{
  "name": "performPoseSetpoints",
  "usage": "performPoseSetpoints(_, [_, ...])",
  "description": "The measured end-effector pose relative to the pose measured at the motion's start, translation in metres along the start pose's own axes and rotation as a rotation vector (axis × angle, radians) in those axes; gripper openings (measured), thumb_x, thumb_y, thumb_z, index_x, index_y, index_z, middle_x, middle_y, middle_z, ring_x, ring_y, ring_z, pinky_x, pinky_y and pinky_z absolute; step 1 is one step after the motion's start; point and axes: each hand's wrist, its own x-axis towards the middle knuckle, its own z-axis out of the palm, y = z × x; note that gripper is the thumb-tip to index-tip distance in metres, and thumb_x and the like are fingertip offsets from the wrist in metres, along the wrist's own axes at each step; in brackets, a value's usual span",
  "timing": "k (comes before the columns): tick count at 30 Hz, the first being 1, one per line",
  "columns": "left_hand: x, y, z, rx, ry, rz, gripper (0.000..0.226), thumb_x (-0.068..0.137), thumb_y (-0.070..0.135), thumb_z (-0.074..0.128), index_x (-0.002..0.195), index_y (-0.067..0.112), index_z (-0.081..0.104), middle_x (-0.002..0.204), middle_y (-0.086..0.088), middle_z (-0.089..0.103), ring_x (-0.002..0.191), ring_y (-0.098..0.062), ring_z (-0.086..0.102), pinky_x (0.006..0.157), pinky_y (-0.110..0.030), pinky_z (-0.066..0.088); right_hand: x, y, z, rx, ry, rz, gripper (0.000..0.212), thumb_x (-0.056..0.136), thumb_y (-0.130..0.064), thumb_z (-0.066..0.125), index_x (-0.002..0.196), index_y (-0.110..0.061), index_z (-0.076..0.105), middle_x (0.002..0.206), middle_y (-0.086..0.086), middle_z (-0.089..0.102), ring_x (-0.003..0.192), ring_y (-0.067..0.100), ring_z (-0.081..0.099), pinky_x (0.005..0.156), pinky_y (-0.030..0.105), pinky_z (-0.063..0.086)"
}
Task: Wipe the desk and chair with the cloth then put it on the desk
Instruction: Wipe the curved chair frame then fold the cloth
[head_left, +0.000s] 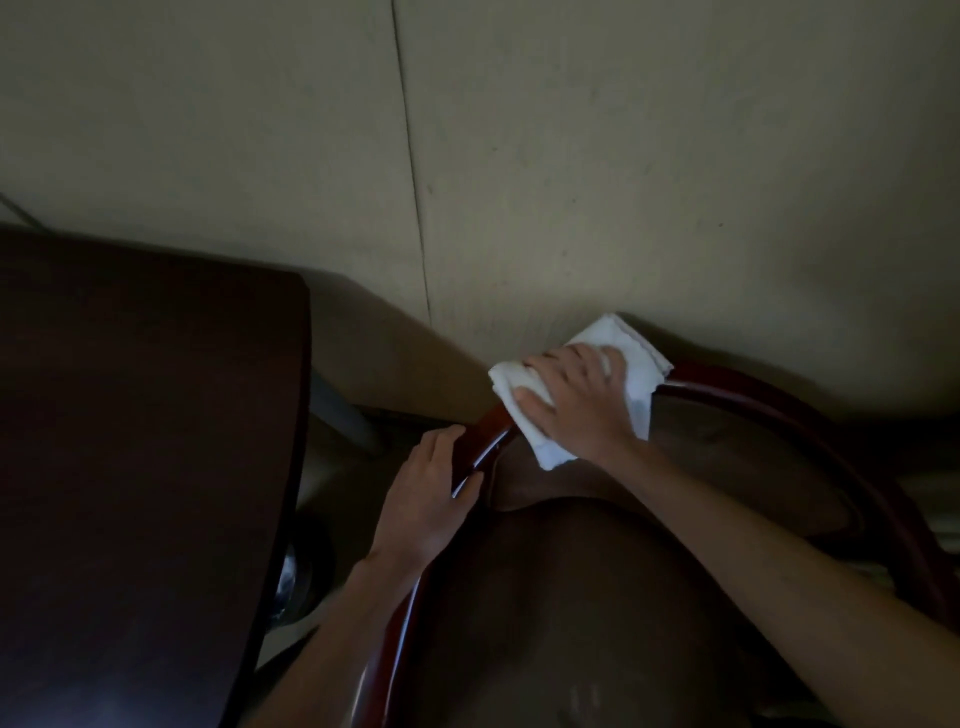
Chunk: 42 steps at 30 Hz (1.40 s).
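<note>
A folded white cloth (636, 364) lies over the curved reddish-wood top rail of the chair (779, 400), just right of centre. My right hand (582, 405) presses flat on the cloth, fingers spread over it. My left hand (431, 499) grips the same wooden rail lower down on its left side. The chair's dark brown padded back and seat fill the lower right. The dark wooden desk (145, 441) takes up the left side, apart from both hands.
A pale tiled floor (571, 182) with one dark seam spreads beyond the chair. A narrow gap separates the desk edge from the chair; a shiny round object (285, 582) and a grey leg sit in it.
</note>
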Motion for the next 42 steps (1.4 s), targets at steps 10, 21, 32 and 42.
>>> performPoseSetpoints(10, [-0.007,0.015,-0.007,0.034,-0.086,-0.071,0.065,0.098,0.035,0.055,0.154,0.018,0.026,0.154,0.0,0.034,0.134,-0.016,0.045,0.11,-0.033,0.041,-0.014,0.045,-0.04,-0.169,-0.209,-0.336,0.102,0.07,-0.066,0.065,0.152,-0.017,0.028,0.156,0.008,0.033,0.139,0.028,0.036,0.111,0.047,0.031])
performPoseSetpoints(21, [-0.015,-0.015,-0.041,-0.09,-0.066,-0.192,0.034,0.096,0.017,0.053,0.13,0.018,0.052,0.128,0.003,0.051,0.118,-0.013,0.054,0.097,-0.029,0.045,-0.003,-0.029,-0.007,0.159,-0.352,-0.373,0.05,0.088,-0.033,0.057,0.136,-0.018,0.051,0.136,0.005,0.054,0.132,0.028,0.04,0.112,0.048,0.027])
performPoseSetpoints(32, [-0.021,0.081,-0.053,-0.562,-0.001,-0.017,0.029,0.093,0.028,0.066,0.12,0.029,0.058,0.119,0.01,0.062,0.111,0.0,0.06,0.098,-0.029,0.05,-0.027,0.015,-0.139,0.864,-0.182,0.408,0.047,0.095,-0.046,0.051,0.136,-0.024,0.048,0.132,0.007,0.058,0.12,0.024,0.055,0.094,0.034,0.042])
performPoseSetpoints(42, [-0.043,0.159,-0.087,-0.973,-0.205,-0.179,0.045,0.082,0.044,0.074,0.123,0.027,0.063,0.118,0.0,0.073,0.114,-0.022,0.067,0.098,-0.04,0.054,-0.09,-0.027,-0.221,1.405,-0.302,0.463,0.033,0.086,-0.065,0.045,0.114,-0.049,0.053,0.104,-0.019,0.071,0.096,0.002,0.069,0.083,0.027,0.054])
